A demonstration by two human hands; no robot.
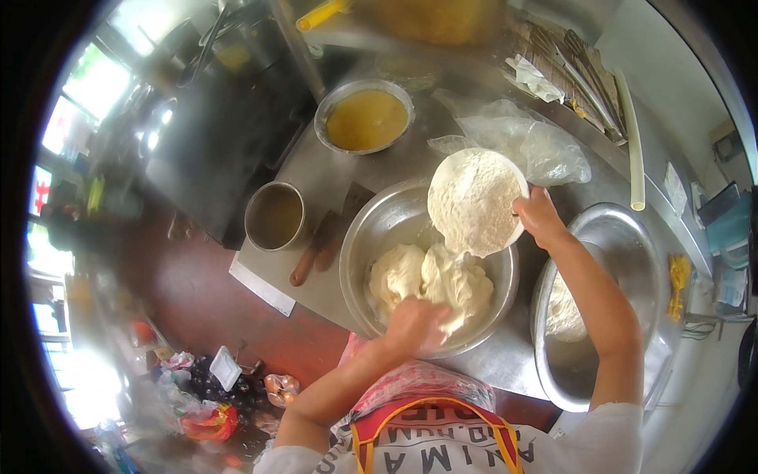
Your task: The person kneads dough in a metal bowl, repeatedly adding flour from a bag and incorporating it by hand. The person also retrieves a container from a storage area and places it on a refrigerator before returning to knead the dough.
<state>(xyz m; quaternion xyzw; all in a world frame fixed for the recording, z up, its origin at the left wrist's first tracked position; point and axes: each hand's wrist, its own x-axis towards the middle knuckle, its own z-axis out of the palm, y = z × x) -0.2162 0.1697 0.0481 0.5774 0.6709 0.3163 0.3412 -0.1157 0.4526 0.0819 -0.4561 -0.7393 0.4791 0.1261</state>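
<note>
My right hand (536, 218) grips the rim of a white bowl of flour (474, 198), held tilted above the large metal mixing bowl (352, 266). Flour reaches the lip of the white bowl, just over the dough. Pale, soft dough (400, 269) lies in folds inside the mixing bowl. At the near side of that bowl my left hand (417, 323) is at the dough, blurred; its fingertips are partly hidden, and I cannot tell whether they grip it. To the right, partly behind my right forearm, a larger metal basin (633, 237) holds more flour (562, 311).
A metal bowl of yellow liquid (367, 121) and a metal pot (275, 216) stand left of the mixing bowl, near wooden-handled tools (304, 266). Clear plastic bags (527, 139) lie behind. A dark cooking surface (231, 136) adjoins the steel table. Bags (207, 420) lie on the floor.
</note>
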